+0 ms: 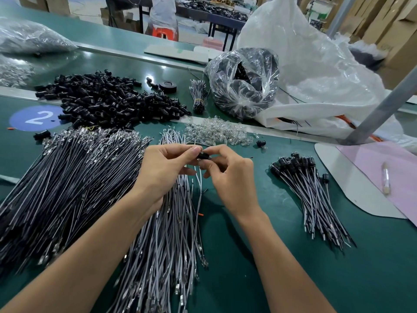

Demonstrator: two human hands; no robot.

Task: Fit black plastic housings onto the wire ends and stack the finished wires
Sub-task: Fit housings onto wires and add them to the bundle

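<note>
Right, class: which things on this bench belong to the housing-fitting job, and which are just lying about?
In use: black housing held by left hand and right hand; loose housings; grey wires; black wires; finished stack.
Lying about: tape roll; white sack; pink sheet.

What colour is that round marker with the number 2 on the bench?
The round marker is blue with a white 2, clearest in the head view.
</note>
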